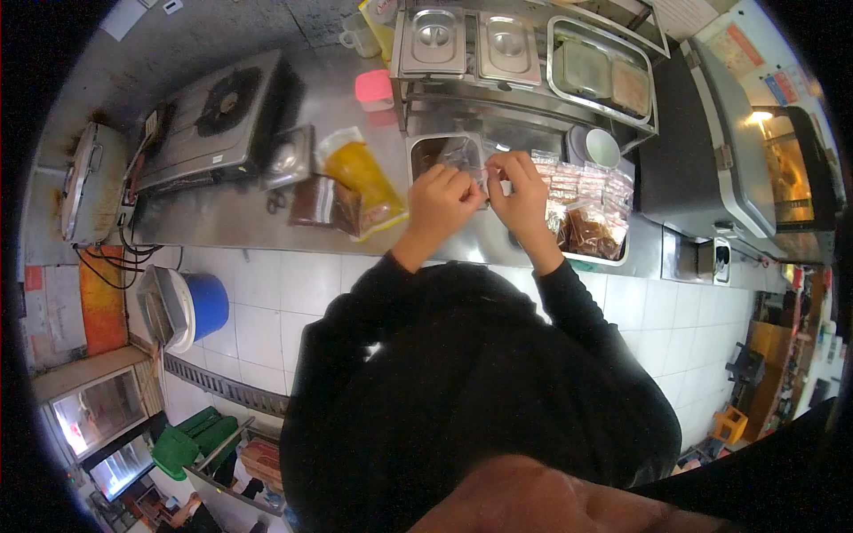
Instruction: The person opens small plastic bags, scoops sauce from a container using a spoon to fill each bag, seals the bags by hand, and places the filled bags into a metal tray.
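Observation:
My left hand (444, 197) and my right hand (520, 194) are close together over the counter's front part, fingers pinched. Between them and just beyond shows thin transparent plastic (462, 153), which looks like a small bag; my fingers hide part of it. Behind my left hand is a rectangular steel pan (424, 153) with something dark in it. To the right, a tray (619, 260) holds many small sealed packets (591, 233) with dark brown contents. Left of my hands lie a yellow pouch (362, 182) and a brown bag (324, 204).
Scissors (276, 202) lie near a small steel container (289, 155). A gas stove (213, 120) stands at the left, a pink container (374, 89) at the back. A rack holds lidded pans (433, 44). White bowl (601, 148) stands behind the packets; a grey appliance (702, 142) is at right.

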Available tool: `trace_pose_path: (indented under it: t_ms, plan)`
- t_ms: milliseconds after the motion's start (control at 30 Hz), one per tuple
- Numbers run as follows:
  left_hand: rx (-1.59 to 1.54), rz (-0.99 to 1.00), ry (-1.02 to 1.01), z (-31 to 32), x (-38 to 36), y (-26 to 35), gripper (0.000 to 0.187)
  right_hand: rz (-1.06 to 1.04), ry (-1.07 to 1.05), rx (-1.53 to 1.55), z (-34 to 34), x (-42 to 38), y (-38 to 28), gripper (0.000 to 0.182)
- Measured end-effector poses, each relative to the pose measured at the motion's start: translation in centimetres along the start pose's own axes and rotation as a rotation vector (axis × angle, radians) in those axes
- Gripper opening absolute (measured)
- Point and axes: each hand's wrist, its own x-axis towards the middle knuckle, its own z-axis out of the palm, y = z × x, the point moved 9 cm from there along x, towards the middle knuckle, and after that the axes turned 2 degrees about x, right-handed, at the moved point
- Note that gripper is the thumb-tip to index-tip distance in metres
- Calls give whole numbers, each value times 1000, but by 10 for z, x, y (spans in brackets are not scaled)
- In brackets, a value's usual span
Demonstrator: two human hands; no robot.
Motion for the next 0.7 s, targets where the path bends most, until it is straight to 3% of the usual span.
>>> trace_pose_path:
  t_ms: [67,167,267,367,467,500,567,600,700]
  plan:
    - [-59,30,170,-13,4,9,20,10,28,86,2,-4,4,9]
    - [-192,-92,385,-20,9,-17,18,452,77,295,20,-25,70,10]
    - [-256,-130,380,-20,3,-21,18,802,154,854,39,-31,66,13]
    - [-499,-363,329,0,-4,-48,14,1105,25,1415,72,-41,74,14]
    - [-1111,-1051,-89,53,-34,-74,10,1069,-116,1304,72,-36,57,13]
    - [-1431,-1100,-175,64,-36,-65,12,1054,-162,1265,73,-35,54,13]
    - [-2082,-1139,-352,73,-35,-39,17,978,-212,1333,68,-26,42,16]
    - [-2142,-1119,-320,69,-34,-34,22,940,-236,1369,65,-21,32,17]
    - [-1960,-799,-265,36,-9,-39,13,819,-288,1534,56,-5,5,15]
